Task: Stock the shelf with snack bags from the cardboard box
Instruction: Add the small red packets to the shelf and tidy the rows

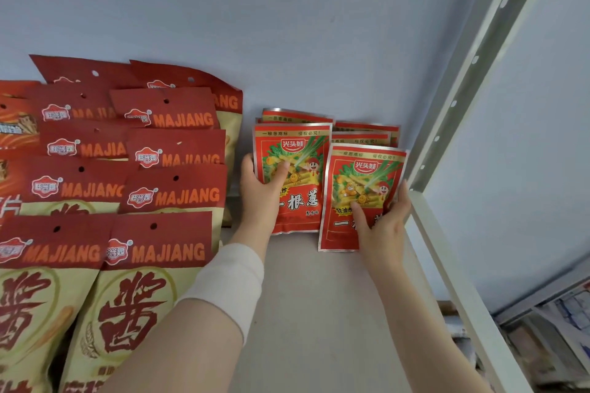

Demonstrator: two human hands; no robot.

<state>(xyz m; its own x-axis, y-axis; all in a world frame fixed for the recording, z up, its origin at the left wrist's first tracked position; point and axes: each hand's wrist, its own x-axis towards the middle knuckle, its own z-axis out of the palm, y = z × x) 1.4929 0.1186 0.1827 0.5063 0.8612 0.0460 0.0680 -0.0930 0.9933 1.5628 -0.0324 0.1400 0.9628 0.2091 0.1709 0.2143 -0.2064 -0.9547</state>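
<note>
Beige shelf (319,297) carried MAJIANG bags (166,195) in overlapping rows at 9 o'clock; red bags (303,201) stood in two rows near centre, toward 1 o'clock.

Both arms reach forward; left grip (261,193) and right grip (381,228) clasp, thumbs in front.

"MAJIANG" stands on the red-topped bags (169,195); "一根葱" on the small red packets (292,182).

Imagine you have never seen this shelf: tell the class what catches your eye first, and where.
Mid-frame, the left hand grips the left snack bag and the right hand the right snack bag, both red, in front of more by the white upright. Overlapping rows of large MAJIANG bags crowd the left of the shelf.
</note>
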